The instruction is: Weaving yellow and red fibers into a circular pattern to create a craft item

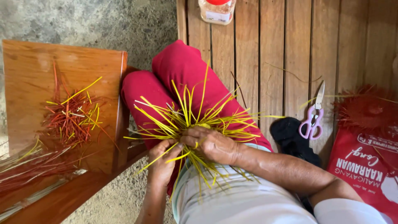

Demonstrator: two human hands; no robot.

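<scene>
1. Wooden slat platform (290, 45): seat surface under the person, whose red-trousered legs (182, 79) stretch across it.
2. Wooden bench (62, 74), left: carries a loose heap of red and yellow strip offcuts (72, 118).
3. Red printed bag (365, 166), right, with a red woven piece (367, 108) above it.
4. Bundle of yellow strips (199, 122): on the lap, radiating from a small woven centre, between both hands.
5. Right hand (211, 145): closed over the bundle's centre, pinning it.
6. Left hand (163, 159): fingers pinched narrowly on 1 strip.
7. Purple-handled scissors (314, 118), blades closed, just beside a black cloth (292, 139).
8. Jar with red lid (217, 10), top edge.

Risk, judged: if the right hand's hold eases, the centre may spring loose; a sharp bend could kink a stiff strip.
</scene>
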